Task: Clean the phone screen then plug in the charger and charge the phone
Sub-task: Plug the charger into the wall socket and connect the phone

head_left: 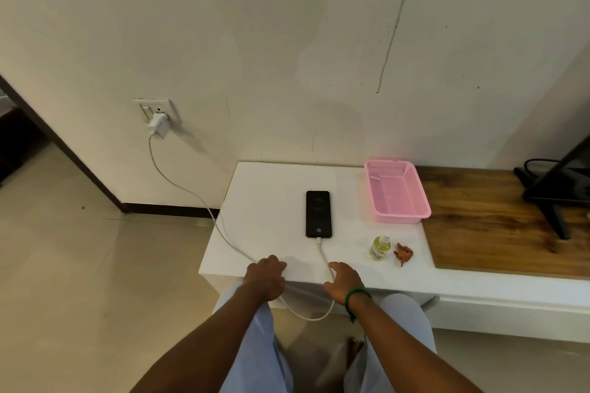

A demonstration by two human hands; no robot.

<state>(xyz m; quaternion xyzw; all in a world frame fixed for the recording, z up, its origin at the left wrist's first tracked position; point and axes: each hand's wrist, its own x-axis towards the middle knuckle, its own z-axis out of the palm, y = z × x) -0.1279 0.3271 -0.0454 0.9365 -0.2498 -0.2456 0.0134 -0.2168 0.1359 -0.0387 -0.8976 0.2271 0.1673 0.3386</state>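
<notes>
A black phone (318,214) lies face up on the white table (265,201), its screen faintly lit. A white cable (178,183) runs from the phone's near end, loops below the table edge and rises to a white charger (158,125) plugged into the wall socket (156,110). My left hand (265,276) rests on the table's front edge, fingers curled, holding nothing. My right hand (344,279) rests on the same edge with fingers apart, right beside the cable. A small yellow spray bottle (380,248) and a crumpled orange-brown cloth (403,253) sit to the phone's right.
A pink plastic basket (397,193) stands at the back right of the white table. Beyond it is a wooden surface (485,220) with a black stand (555,198). Tiled floor (79,265) lies to the left, my knees below.
</notes>
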